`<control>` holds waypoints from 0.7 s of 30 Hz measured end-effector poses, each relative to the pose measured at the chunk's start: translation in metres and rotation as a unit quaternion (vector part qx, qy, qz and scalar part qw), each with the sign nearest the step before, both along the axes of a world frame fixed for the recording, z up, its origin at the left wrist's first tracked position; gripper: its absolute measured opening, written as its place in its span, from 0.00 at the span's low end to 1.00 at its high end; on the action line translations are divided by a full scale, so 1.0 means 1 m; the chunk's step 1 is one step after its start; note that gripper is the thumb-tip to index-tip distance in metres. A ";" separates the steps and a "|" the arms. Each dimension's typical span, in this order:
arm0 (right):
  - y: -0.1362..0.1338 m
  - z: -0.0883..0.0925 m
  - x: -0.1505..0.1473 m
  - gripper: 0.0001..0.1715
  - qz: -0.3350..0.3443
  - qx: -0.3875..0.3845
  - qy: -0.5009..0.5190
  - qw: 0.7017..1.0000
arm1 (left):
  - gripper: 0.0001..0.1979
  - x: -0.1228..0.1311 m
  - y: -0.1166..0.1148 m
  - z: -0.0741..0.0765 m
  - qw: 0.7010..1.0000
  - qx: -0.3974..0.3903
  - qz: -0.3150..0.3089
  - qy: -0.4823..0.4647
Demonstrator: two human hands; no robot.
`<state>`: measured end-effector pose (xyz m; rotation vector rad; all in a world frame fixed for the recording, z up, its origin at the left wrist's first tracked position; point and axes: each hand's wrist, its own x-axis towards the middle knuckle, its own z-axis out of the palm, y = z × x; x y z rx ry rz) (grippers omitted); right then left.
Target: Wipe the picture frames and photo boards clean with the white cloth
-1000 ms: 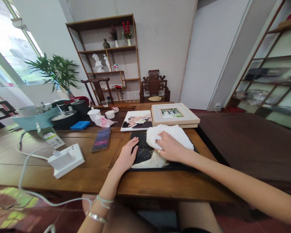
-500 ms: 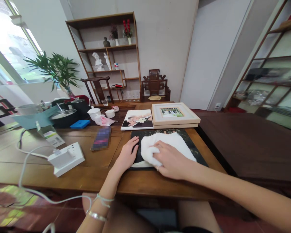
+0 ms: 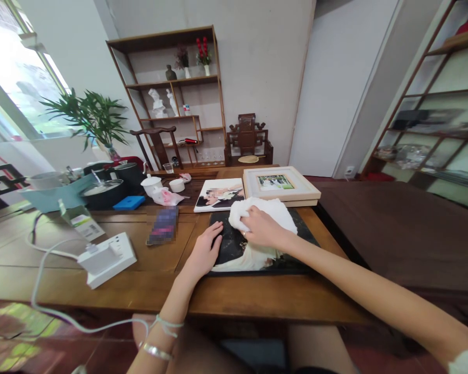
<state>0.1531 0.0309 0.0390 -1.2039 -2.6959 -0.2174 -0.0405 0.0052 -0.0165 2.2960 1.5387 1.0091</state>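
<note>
A dark photo panel (image 3: 230,244) lies flat near the table's front edge, showing part of a pale dress. My right hand (image 3: 263,227) grips a bunched white towel (image 3: 276,210), which rests on the far part of the panel and hides that area. At the panel's left edge lies my left hand (image 3: 207,244), fingers stretched out and slightly apart, holding nothing. Just behind the panel are a white photo print (image 3: 218,195) and a light wooden picture frame (image 3: 301,193), which sits on top of another frame.
On the wooden table (image 3: 140,280) to the left are a white power strip (image 3: 111,259) with its cable, a pixelated dark item (image 3: 163,226), a blue box (image 3: 128,202), a white teapot (image 3: 151,184) and a black pot (image 3: 103,195). A brown-covered surface (image 3: 393,228) adjoins on the right.
My right hand has pushed the towel away from me across the panel, uncovering more of the picture's near part. My left hand stays at the left edge.
</note>
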 end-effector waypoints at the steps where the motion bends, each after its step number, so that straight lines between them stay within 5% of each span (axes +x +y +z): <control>1: -0.009 0.000 -0.001 0.13 0.008 -0.004 -0.003 1.000 | 0.19 0.000 0.000 0.000 1.000 -0.003 0.000 -0.001; 8: -0.106 -0.005 0.008 0.10 0.099 -0.040 0.024 0.994 | 0.20 0.000 0.001 0.001 1.000 -0.011 0.006 0.009; 11: -0.118 -0.002 0.013 0.08 0.118 -0.059 0.042 0.990 | 0.19 0.000 0.001 0.000 1.000 -0.009 0.008 0.009; 21: -0.015 0.003 -0.003 0.14 0.037 -0.025 0.011 0.999 | 0.20 0.001 -0.001 0.002 1.000 -0.002 0.000 -0.002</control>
